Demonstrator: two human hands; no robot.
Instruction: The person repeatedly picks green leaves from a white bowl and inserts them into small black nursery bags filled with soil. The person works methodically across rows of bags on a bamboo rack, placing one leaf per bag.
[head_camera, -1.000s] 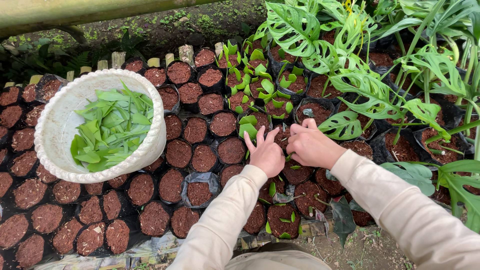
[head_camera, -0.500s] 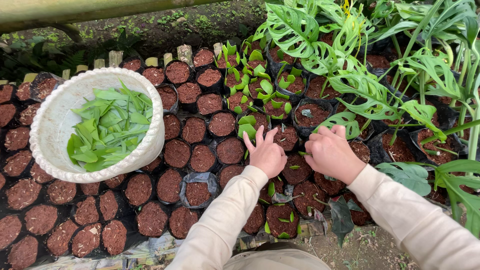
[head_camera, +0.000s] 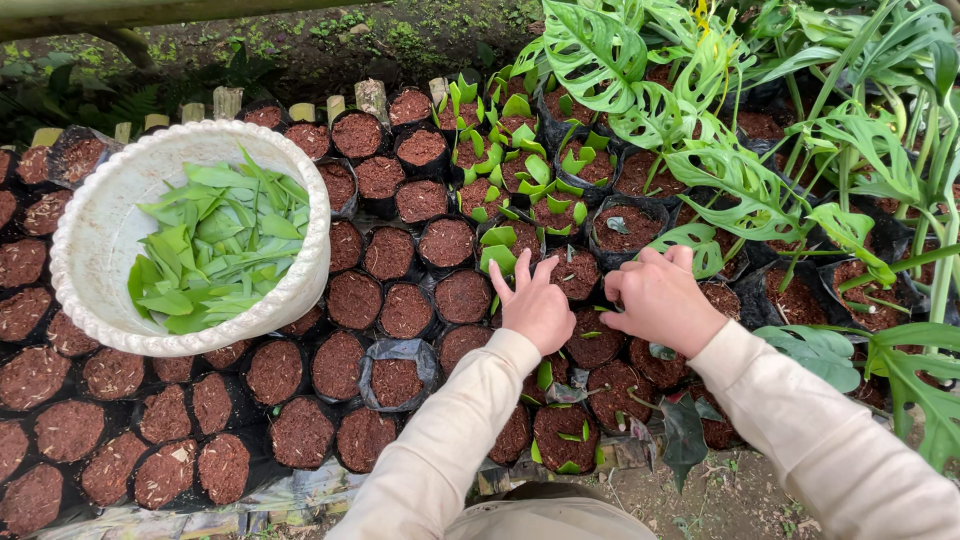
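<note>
My left hand (head_camera: 536, 303) rests with fingers spread on a small black grow bag of brown soil (head_camera: 577, 274), beside green cuttings (head_camera: 500, 248) standing in the neighbouring bag. My right hand (head_camera: 660, 298) is close to it on the right, fingers curled down into the soil of the same cluster of bags; whether it pinches a cutting is hidden. Both arms wear beige long sleeves. A white basin (head_camera: 92, 232) with a scalloped rim sits on the bags at the left, and it holds a pile of loose green leaf cuttings (head_camera: 214, 248).
Rows of black soil-filled bags (head_camera: 378, 295) cover the ground, many unplanted at left and front. Bags with small green cuttings (head_camera: 517, 150) stand behind my hands. Large split-leaf plants (head_camera: 740, 180) crowd the right side. Bare earth lies in front of the bags (head_camera: 720, 500).
Both hands stay over the same bags. The right hand has shifted slightly right and down, and its fingers have curled further into the soil. The basin has not moved.
</note>
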